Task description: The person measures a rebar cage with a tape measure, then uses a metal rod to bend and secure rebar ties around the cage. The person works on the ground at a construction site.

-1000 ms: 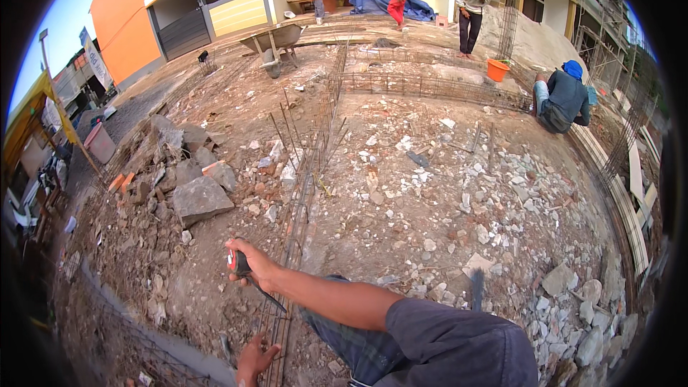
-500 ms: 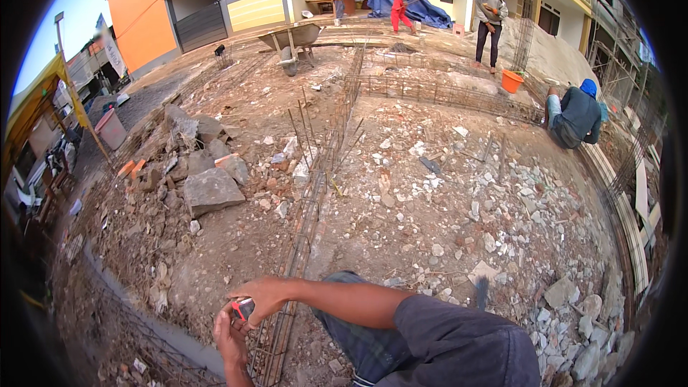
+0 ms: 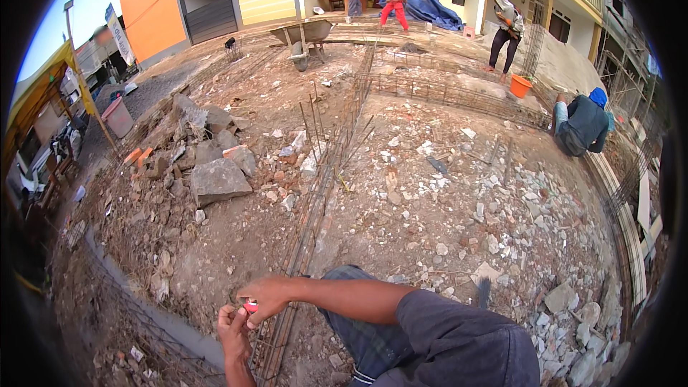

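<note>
My right hand (image 3: 265,297) is closed around a small red tape measure (image 3: 250,307), most of it hidden by the fingers. Below and to the left of it, my left hand (image 3: 233,333) has its thumb and fingers pinched at the tape measure's side. Both hands meet just left of a long rebar cage (image 3: 301,240) that runs away from me across the dirt. My right forearm reaches across in front of my bent knee (image 3: 365,315).
Broken stones (image 3: 218,183) lie heaped to the left, with rubble (image 3: 459,222) to the right. Farther off stand a wheelbarrow (image 3: 301,39) and an orange bucket (image 3: 520,86). A person in a blue head covering (image 3: 582,125) crouches at the right; several others stand farther back.
The tape measure has turned in my right hand, so less of its face shows. My left fingers remain close against it. Two people in the background have shifted posture slightly.
</note>
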{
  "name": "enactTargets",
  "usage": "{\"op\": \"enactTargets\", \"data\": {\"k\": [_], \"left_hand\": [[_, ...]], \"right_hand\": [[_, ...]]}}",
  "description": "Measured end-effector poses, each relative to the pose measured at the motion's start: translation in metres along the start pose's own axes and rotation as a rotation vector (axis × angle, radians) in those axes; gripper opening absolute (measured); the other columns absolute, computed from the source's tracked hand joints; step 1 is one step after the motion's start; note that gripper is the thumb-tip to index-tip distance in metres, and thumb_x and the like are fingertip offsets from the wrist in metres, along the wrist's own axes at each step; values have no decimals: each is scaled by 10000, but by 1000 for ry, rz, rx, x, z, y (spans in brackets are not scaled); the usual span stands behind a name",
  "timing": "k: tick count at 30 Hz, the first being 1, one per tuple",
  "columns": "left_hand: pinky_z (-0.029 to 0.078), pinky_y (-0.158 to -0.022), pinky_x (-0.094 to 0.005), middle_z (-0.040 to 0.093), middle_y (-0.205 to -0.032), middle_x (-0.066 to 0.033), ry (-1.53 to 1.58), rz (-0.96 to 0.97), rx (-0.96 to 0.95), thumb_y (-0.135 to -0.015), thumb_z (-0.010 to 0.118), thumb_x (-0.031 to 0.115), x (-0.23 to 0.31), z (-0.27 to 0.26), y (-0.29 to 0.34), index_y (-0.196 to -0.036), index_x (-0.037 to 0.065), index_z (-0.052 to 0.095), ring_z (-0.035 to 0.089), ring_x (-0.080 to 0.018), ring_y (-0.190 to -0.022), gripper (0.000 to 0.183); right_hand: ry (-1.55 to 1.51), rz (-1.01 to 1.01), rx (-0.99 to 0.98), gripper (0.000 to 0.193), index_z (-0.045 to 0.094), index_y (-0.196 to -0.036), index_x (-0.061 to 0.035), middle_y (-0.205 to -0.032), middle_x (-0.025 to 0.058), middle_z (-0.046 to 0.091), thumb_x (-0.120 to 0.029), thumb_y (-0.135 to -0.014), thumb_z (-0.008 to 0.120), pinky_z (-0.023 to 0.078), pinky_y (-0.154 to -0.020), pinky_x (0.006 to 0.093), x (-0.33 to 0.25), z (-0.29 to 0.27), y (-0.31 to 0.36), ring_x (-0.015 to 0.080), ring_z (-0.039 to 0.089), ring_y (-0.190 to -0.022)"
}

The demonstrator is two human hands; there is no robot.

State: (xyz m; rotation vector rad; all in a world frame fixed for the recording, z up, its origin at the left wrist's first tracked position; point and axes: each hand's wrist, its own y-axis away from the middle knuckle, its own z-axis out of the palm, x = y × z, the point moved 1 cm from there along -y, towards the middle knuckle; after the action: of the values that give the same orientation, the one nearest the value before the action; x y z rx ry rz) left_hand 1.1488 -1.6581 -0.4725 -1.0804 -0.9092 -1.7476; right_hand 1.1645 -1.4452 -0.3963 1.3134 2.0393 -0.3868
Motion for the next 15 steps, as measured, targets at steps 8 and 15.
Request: {"op": "enactTargets", "data": {"k": [8, 15], "left_hand": [[583, -688, -298, 642, -954, -24, 89, 78, 69, -1045, 633, 282, 34, 3, 6, -1114, 84, 583, 683, -155, -833, 216], [580, -701, -289, 675, -1019, -25, 23, 16, 76, -1040, 644, 233, 21, -6, 1, -1251, 82, 594, 686, -124, -850, 265]], "right_hand": [[58, 65, 70, 826, 597, -1408, -71, -1260, 225, 674, -506, -723, 749, 530, -947, 490, 18, -19, 6, 401, 655, -1162], [-27, 108, -72, 842, 573, -1437, -34, -1314, 233, 657, -519, -763, 714, 513, -999, 466, 12, -28, 2, 393, 638, -1208]]}}
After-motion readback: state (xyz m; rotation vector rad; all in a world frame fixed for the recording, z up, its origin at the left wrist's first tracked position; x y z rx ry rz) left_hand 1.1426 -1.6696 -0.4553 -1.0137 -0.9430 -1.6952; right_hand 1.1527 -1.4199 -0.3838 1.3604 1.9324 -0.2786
